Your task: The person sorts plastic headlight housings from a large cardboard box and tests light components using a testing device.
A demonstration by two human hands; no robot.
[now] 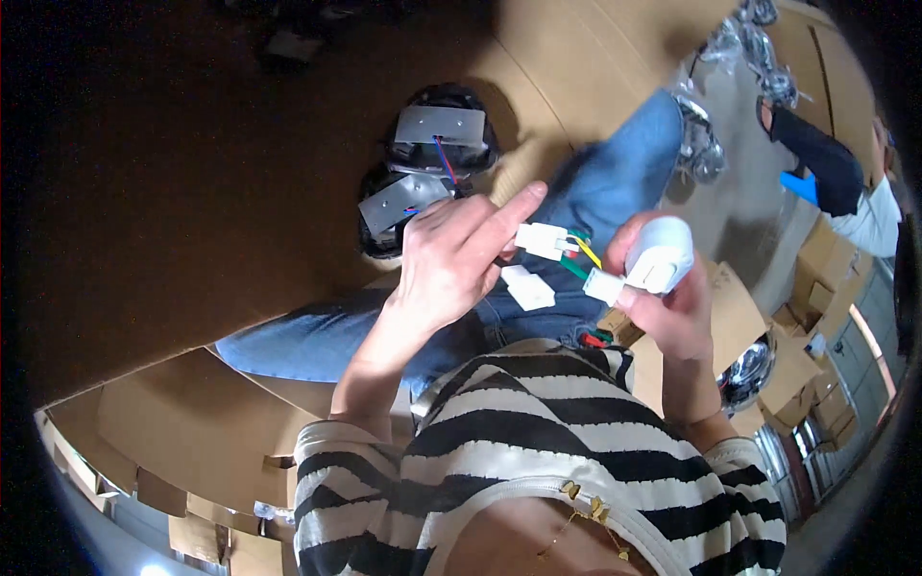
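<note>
My left hand (451,254) is closed on a white wire connector (545,241), its index finger stretched out above it. A second white connector (528,288) sticks out just below, beside the same fingers. In my right hand (677,312) is a white rounded plastic part (661,254), gripped between thumb and fingers. At its side, by my right thumb, a smaller white connector (603,286) shows. Green and yellow wires (588,252) run between the connectors of the two hands. The tips of my left fingers are partly hidden.
Two dark round units with silver metal plates (440,126) and red and blue wires lie on the brown cardboard surface (192,240) beyond my left hand. Bagged parts (706,144) lie to the right. Another person's sleeve (816,158) and open cardboard boxes (826,269) are at far right.
</note>
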